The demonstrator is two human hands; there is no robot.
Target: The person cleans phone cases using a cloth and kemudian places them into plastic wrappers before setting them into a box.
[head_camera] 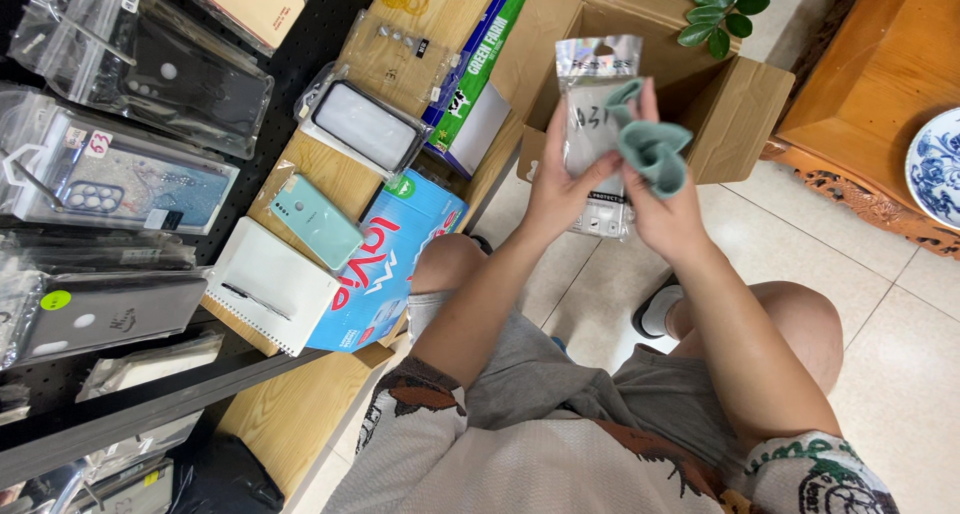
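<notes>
A seated person holds a clear plastic pouch (590,124) with a silvery top edge upright above the knees, in front of an open cardboard box (730,104) that stands on the tiled floor (900,374). The left hand (560,189) is closed around the pouch's left side, thumb across its front and fingers behind it. The right hand (665,209) grips a bunched teal cloth (650,149) and presses it against the front of the pouch, near its upper right part; its fingers are curled around the cloth, one fingertip showing above the folds. The pouch's lower end shows between the two wrists. To the left runs a wooden table (300,414), and on it lie a blue carton (395,264) with red lettering, a white spiral notebook (270,284) with a pen on its cover, and a mint-green phone case (318,221) resting just above the notebook and partly on a clear wrapper. Further up the table sit a dark-framed phone case in a clear bag (365,126) and a green and white box (480,84) lying at a slant beside the cardboard box. Along the far left a dark pegboard panel (300,49) carries several bagged phone cases (120,179). Green leaves (725,9) hang over the box's far edge, and at the right stand a carved wooden piece of furniture (880,94) and a blue and white plate (940,164)
</notes>
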